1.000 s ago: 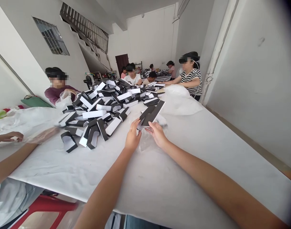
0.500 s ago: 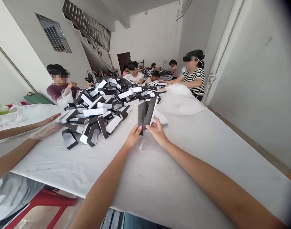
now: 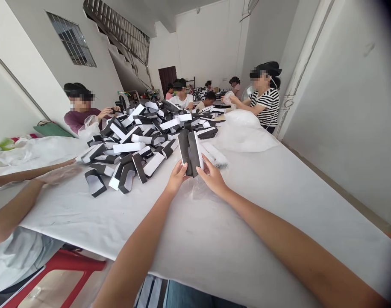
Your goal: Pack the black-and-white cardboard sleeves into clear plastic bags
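My left hand [image 3: 176, 179] and my right hand [image 3: 213, 177] each pinch the lower end of a black-and-white cardboard box piece [image 3: 190, 151] that stands nearly upright between them. A clear plastic bag [image 3: 198, 192] lies on the white table [image 3: 214, 239] just under my hands. Left of the piece and behind it spreads a big heap of the same black-and-white box pieces [image 3: 144, 132].
A neighbour's forearms and hands [image 3: 38, 179] reach toward the heap from the left, beside a red stool [image 3: 63, 267]. Several people sit along both sides of the table. A pile of white plastic bags [image 3: 243, 132] lies at the back right. The wall runs close on the right.
The box piece has swung from leaning right and away to standing nearly upright in my hands. The neighbour's hand has moved in toward the heap.
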The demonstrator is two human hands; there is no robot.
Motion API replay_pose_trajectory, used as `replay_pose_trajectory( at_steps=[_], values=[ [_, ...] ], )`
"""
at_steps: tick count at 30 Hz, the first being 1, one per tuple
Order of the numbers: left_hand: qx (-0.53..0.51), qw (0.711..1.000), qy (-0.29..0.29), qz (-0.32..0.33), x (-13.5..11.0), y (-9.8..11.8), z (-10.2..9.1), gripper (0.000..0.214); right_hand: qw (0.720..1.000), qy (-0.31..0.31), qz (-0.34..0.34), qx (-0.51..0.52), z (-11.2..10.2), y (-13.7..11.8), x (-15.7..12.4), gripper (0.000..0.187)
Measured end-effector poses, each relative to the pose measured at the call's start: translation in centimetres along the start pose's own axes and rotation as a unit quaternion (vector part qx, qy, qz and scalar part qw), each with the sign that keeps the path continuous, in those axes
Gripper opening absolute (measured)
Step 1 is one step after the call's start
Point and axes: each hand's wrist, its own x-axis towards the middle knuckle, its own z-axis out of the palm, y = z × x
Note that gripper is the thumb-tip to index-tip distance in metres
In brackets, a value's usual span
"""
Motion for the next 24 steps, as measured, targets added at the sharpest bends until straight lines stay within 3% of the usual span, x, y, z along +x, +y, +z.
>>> replay_pose_trajectory(
  at_steps=[9,19,24],
  values=[
    [0.041,0.997,-0.068,-0.024,0.1,-0.9,0.5,0.059,1.000,0.009,-0.002,-0.027,-0.2,-0.1,0.1,0.064],
    [0.009,0.999,-0.020,-0.024,-0.2,-0.6,1.1,0.062,0.999,-0.028,0.000,-0.046,-0.4,0.2,0.2,0.061],
    [-0.014,0.999,-0.043,-0.002,-0.2,-0.6,1.4,0.051,0.997,-0.059,-0.029,-0.044,-0.2,-0.4,0.1,0.078]
  ],
)
